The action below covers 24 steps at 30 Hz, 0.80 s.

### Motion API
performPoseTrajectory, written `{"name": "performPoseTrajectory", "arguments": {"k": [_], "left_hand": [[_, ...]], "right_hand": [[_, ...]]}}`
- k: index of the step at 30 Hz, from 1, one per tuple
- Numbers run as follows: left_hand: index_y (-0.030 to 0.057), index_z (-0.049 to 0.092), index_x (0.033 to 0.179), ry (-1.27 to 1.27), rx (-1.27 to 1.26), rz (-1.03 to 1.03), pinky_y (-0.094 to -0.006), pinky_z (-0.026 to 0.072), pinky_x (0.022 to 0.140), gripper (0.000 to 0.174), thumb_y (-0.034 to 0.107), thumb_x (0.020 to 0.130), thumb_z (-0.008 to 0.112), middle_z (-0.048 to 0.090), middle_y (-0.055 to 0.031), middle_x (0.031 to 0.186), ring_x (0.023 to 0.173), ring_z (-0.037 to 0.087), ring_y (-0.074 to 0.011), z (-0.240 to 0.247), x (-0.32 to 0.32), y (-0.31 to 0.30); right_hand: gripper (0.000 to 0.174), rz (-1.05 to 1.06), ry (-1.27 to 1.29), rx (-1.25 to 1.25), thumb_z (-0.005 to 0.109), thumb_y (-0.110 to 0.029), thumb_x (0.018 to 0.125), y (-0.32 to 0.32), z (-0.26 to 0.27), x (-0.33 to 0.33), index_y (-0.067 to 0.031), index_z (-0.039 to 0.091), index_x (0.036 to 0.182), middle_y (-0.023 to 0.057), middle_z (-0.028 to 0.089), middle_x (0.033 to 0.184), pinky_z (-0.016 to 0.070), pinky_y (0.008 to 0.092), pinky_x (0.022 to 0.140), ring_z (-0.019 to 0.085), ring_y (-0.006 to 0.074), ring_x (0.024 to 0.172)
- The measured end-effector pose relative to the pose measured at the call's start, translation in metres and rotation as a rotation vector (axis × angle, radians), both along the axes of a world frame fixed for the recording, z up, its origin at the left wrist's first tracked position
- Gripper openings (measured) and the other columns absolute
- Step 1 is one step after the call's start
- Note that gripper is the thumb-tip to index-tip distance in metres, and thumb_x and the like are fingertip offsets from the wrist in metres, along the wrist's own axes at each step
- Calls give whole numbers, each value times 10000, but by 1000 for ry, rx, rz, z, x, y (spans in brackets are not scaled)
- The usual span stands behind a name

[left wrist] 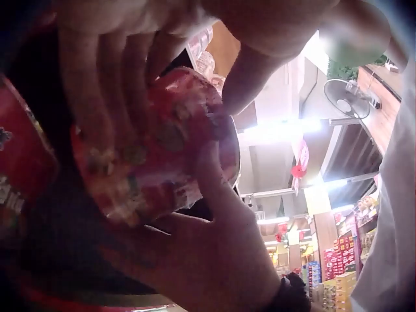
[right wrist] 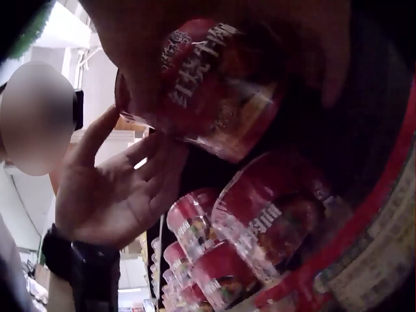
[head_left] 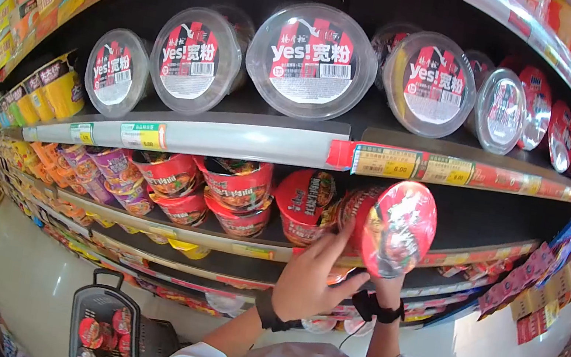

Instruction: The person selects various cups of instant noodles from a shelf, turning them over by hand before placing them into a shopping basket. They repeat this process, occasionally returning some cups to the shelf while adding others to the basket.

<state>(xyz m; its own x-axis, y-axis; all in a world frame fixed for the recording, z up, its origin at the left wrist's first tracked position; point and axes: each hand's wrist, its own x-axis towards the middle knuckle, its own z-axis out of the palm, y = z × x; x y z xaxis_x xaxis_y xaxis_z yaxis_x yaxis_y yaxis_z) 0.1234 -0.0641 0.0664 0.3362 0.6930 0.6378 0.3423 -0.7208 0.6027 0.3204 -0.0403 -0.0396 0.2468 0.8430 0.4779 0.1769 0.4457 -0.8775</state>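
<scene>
A red instant noodle bowl (head_left: 399, 230) in shiny wrap is held up before the middle shelf, its lid turned toward the head view. My right hand (head_left: 389, 285) grips it from below and behind, mostly hidden by the bowl in the head view. In the left wrist view the right thumb (left wrist: 218, 172) presses on the bowl. My left hand (head_left: 311, 276) is at the bowl's left side, its fingers extended. The right wrist view shows the left palm (right wrist: 123, 198) spread beside the bowl (right wrist: 208, 84). Stacked red noodle bowls (head_left: 238, 193) stand left of the hands.
Large clear-lidded noodle tubs (head_left: 311, 63) line the shelf above, over a price-tag rail (head_left: 231, 141). Purple noodle bowls (head_left: 111, 170) sit farther left. On the floor at lower left is a dark shopping basket (head_left: 105, 292) holding several red packages.
</scene>
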Motion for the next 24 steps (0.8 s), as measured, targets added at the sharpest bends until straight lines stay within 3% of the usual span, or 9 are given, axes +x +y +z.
{"name": "performPoseTrajectory", "arguments": {"k": [4,7,10,14,15,18,20,22,24], "left_hand": [[-14,379,1467,-46,-8,20,-347,507,841,839,269,791,788,613,-172,1056,946,638,-287,5,3,9],[-9,381,1468,-24,9,71,-340,509,816,844,275,788,791,606,-162,1017,913,632,-280,4,7,9],[-7,376,1470,-27,18,98,-349,511,802,843,287,794,785,601,-160,1007,906,630,-290,-5,13,11],[-5,348,1481,-50,106,154,-367,511,791,849,288,803,768,583,-171,982,869,620,-321,-12,18,19],[-1,346,1480,-33,57,168,-387,513,793,835,294,813,752,570,-177,1010,897,613,-336,-10,17,18],[0,345,1474,-9,-6,209,-427,511,812,802,293,829,720,536,-190,1083,976,590,-364,-2,12,17],[-12,351,1465,-43,63,252,-427,500,847,795,269,820,721,520,-192,1117,1022,569,-360,-5,9,22],[-17,309,1484,-72,55,250,-418,480,910,859,227,788,750,467,-211,1227,1108,539,-356,-8,5,25],[-13,269,1508,-71,82,292,-410,471,952,918,209,770,769,418,-231,1312,1139,542,-365,-12,0,25]], "right_hand": [[462,32,-36,51,803,-60,743,22,0,8,9,615,1159,90,673,1123,518,327,891,651,179,1003],[512,136,29,68,787,-37,739,25,-5,9,6,588,1209,90,650,1178,500,327,924,632,186,1049],[586,165,302,-55,779,-44,733,24,-4,3,5,546,1269,87,614,1240,468,338,971,600,190,1101],[625,141,169,-36,744,-240,833,53,-45,31,-1,473,1343,78,572,1287,415,335,1007,542,196,1159],[577,162,220,53,683,-273,895,39,-4,9,-5,459,1354,79,563,1287,399,319,1007,523,189,1169],[495,229,309,-77,631,-237,938,52,10,12,-10,467,1347,77,571,1262,400,311,995,528,170,1143],[392,296,204,31,581,-213,976,63,34,1,-10,492,1300,49,593,1202,414,296,968,539,131,1104],[430,387,289,10,649,-194,934,71,48,-8,-9,481,1284,60,600,1166,412,303,989,537,139,1129],[521,437,145,-31,721,-165,875,72,66,-17,-16,456,1298,74,590,1178,419,313,1000,536,151,1148]]}}
